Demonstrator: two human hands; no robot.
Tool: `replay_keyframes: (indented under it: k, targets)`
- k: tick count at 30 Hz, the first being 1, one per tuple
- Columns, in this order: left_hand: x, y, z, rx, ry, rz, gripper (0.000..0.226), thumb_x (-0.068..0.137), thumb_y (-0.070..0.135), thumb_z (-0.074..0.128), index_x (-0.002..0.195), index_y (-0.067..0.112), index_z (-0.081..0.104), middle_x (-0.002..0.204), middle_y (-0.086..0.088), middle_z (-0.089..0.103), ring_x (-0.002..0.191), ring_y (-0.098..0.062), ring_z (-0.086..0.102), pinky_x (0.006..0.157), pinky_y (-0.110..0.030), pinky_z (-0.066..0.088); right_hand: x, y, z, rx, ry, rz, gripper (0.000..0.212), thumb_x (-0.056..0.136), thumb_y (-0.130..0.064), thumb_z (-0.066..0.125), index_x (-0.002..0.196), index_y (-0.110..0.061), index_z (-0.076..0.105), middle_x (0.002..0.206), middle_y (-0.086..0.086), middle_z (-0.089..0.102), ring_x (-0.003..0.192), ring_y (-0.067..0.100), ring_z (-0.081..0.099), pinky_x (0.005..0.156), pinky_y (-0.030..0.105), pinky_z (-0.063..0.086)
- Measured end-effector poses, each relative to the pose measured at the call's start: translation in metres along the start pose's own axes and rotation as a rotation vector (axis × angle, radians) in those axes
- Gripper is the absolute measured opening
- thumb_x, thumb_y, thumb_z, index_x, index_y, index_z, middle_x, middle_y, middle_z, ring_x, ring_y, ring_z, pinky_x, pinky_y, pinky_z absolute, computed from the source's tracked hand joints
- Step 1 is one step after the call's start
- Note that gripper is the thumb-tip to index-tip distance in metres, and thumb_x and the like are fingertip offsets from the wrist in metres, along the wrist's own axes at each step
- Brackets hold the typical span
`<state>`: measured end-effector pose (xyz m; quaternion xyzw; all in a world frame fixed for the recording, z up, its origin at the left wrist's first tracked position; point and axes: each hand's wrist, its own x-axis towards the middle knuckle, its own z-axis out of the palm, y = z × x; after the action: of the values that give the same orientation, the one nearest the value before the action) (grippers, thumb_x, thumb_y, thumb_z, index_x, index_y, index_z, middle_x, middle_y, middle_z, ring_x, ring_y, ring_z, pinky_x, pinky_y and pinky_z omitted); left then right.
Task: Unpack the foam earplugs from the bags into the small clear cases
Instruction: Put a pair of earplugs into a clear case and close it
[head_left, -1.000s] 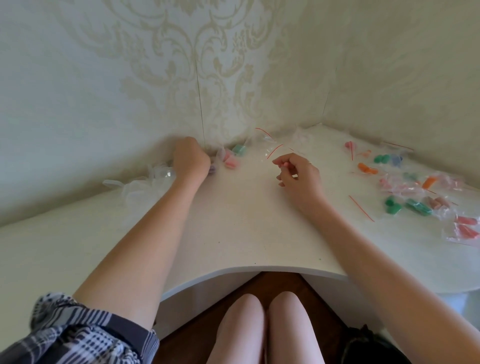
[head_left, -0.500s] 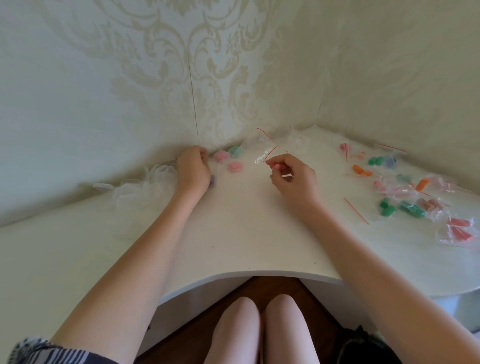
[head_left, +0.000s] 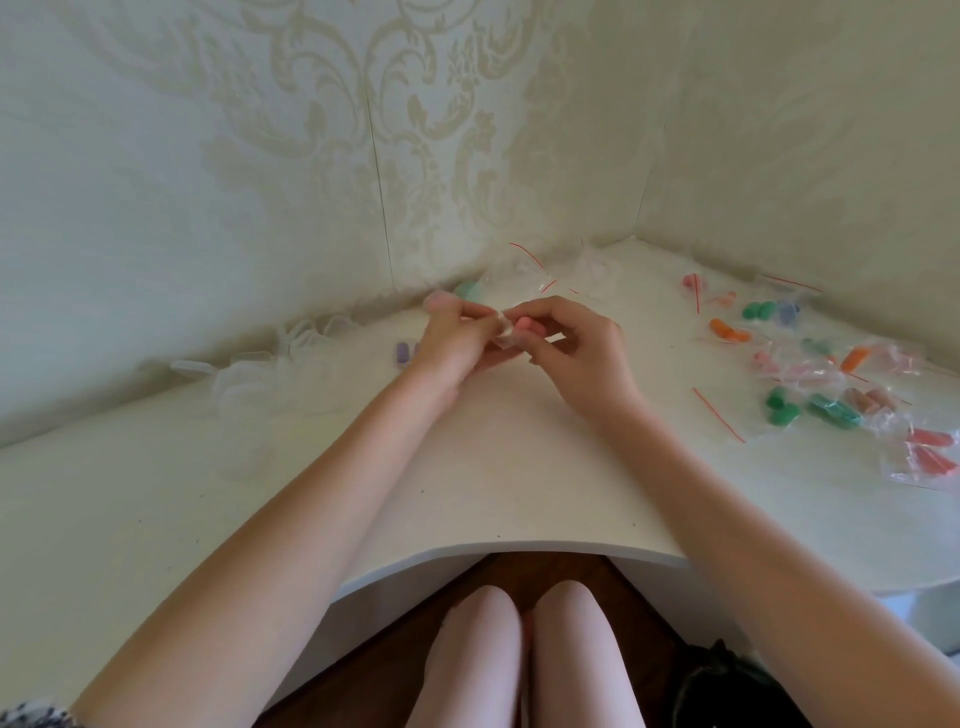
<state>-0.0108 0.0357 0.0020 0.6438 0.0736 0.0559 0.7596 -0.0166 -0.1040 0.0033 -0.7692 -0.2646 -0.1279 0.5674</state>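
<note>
Head view: left hand (head_left: 451, 340) and right hand (head_left: 576, 347) meet over the white table (head_left: 493, 467), fingertips together, both pinching a small clear item (head_left: 503, 332) with a pink earplug (head_left: 522, 326) at the right fingertips; whether it is a bag or a case is hard to tell. A purple earplug (head_left: 403, 354) shows left of the wrist. Empty clear cases (head_left: 260, 374) blur leftward. Bagged earplugs (head_left: 831, 384) lie well apart, right.
</note>
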Motion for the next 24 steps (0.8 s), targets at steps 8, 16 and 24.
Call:
replay_keyframes:
  k: [8,16,24]
  targets:
    - [-0.015,0.0,0.005,-0.034,-0.263,-0.103,0.022,0.097,0.004,0.045,0.097,0.007,0.067,0.094,-0.008,0.071,0.077,-0.017,0.071,0.074,-0.024,0.058,0.005,0.012,-0.003,-0.04,0.052,0.075,0.019,0.081,-0.012,0.069,0.091,-0.025,0.06,0.082,-0.011,0.064,0.064,0.008,0.057,0.061,0.021,0.049]
    - [-0.018,-0.001,-0.008,-0.155,-0.334,-0.144,0.024,0.101,0.016,0.042,0.096,0.007,0.063,0.081,0.0,0.07,0.074,-0.007,0.068,0.072,-0.021,0.057,0.003,0.009,0.0,-0.161,-0.033,-0.022,0.016,0.073,-0.006,0.076,0.078,-0.02,0.07,0.08,-0.01,0.057,0.066,0.0,0.05,0.061,0.008,0.036]
    - [-0.015,0.002,-0.012,-0.345,-0.401,-0.294,0.031,0.102,0.023,0.037,0.096,0.002,0.059,0.078,-0.009,0.068,0.074,-0.014,0.07,0.08,-0.03,0.058,0.003,0.02,0.002,-0.269,0.015,-0.138,0.021,0.079,-0.007,0.071,0.097,-0.017,0.076,0.085,-0.018,0.044,0.065,-0.003,0.047,0.059,0.009,0.035]
